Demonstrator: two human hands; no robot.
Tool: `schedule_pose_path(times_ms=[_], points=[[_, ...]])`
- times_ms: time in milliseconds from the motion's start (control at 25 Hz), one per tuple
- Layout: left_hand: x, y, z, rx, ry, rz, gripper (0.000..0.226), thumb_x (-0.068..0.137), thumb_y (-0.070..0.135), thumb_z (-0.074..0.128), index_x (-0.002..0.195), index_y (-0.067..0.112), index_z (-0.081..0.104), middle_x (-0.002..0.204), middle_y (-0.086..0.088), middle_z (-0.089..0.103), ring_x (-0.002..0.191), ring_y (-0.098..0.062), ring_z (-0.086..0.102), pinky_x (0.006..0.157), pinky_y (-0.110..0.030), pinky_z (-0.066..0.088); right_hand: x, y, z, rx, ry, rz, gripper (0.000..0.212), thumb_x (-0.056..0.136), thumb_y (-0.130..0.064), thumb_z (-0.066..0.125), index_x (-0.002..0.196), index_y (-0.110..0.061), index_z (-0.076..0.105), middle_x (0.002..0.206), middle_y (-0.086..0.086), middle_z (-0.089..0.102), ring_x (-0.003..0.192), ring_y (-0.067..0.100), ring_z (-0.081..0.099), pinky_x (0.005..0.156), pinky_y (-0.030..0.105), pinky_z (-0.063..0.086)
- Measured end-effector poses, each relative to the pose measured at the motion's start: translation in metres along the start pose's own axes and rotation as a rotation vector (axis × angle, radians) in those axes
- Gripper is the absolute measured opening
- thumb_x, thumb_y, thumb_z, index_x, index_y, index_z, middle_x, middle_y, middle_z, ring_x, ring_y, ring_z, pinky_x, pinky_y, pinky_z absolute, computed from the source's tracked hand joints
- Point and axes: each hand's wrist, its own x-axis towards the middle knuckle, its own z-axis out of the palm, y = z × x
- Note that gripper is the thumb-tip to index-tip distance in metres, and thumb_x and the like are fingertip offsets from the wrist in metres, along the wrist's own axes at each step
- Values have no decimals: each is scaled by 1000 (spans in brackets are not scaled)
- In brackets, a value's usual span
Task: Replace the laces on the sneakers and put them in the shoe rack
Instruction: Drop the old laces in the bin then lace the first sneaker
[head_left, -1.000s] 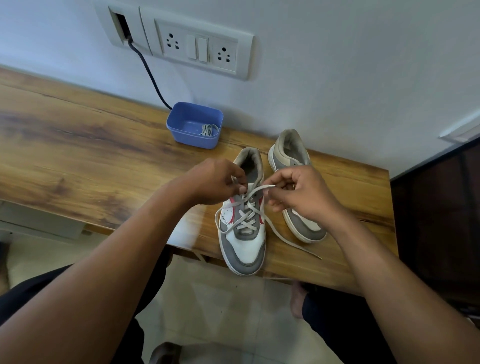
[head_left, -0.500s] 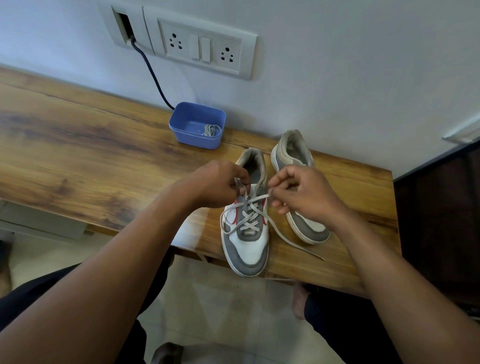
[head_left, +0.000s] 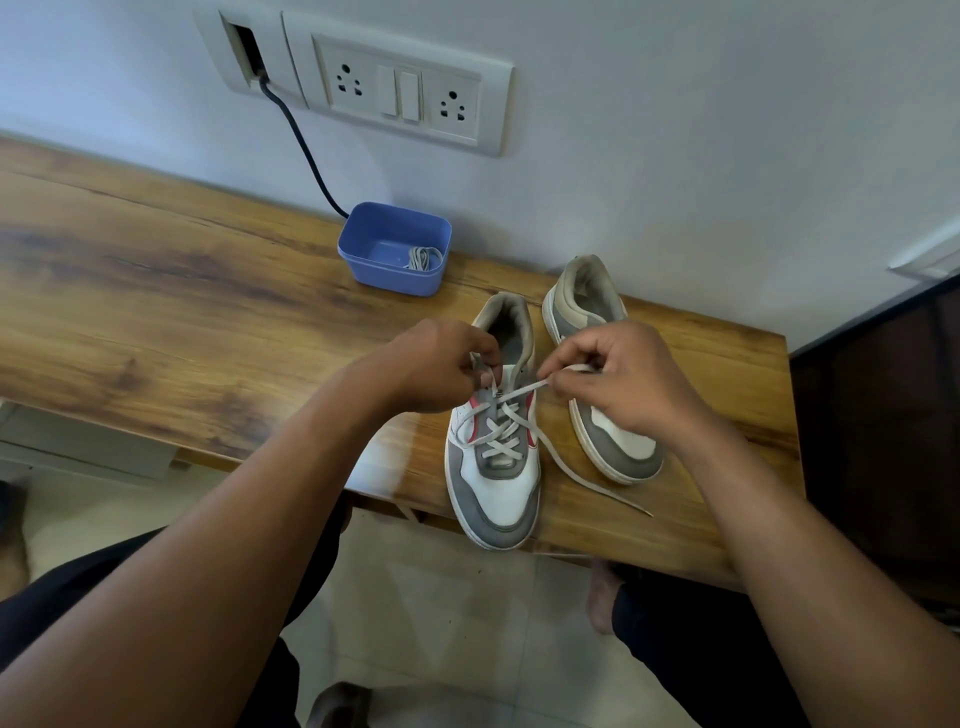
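- Centre, at desk (head_left: 208, 312) edge: sneaker (head_left: 498, 493) half laced; lace (head_left: 500, 435) soft, limp, light; best pinched near stiff tip.
- Just above: left hand (head_left: 441, 369) and right hand (head_left: 618, 379), fingers curled, each pinching a lace end.
- Farther, upper centre: tub (head_left: 384, 278) holding spare lace (head_left: 423, 257).

At the right end of the surface (head_left: 156, 312), the left sneaker (head_left: 498, 499) and right sneaker (head_left: 623, 452) stand side by side, toes toward you, heels toward the wall. Your left hand (head_left: 436, 366) and right hand (head_left: 623, 379) pinch the lace (head_left: 587, 478) above the left sneaker; its loose end trails between the toes. Behind, leftward, a tub (head_left: 387, 275) against the wall holds a coiled lace (head_left: 423, 258), below the socket panel (head_left: 405, 93).
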Motion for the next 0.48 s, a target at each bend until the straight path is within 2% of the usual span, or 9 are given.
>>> schedule_pose_path(times_ms=[80,200,360,480], points=[[0,-3,1,-2,17,-2,21,98,21,61,114,29,71,84,14,59,87,-14,61,71,-28,49,1,4,-7,24,4,33,13,88,-10,79,87,-23,81,74,-15,74,58,0,63,54,13,47],[0,-1,2,13,15,0,20,98,22,61,113,30,71,80,17,55,85,-14,59,70,-27,47,-5,-3,8,-13,-114,-24,13,87,-10,82,90,-23,81,81,-8,77,73,4,70,68,23,58],[0,-3,1,20,25,4,20,97,23,61,113,30,71,89,7,61,90,-19,62,77,-34,53,3,6,-7,29,43,-1,15,87,-8,81,89,-22,81,79,-6,76,70,7,68,66,22,56],[1,-4,2,24,23,0,21,97,23,61,114,31,70,91,5,62,90,-20,61,76,-33,52,-3,1,2,14,-110,11,13,89,-12,81,95,-23,80,80,-8,77,73,9,72,68,25,59]])
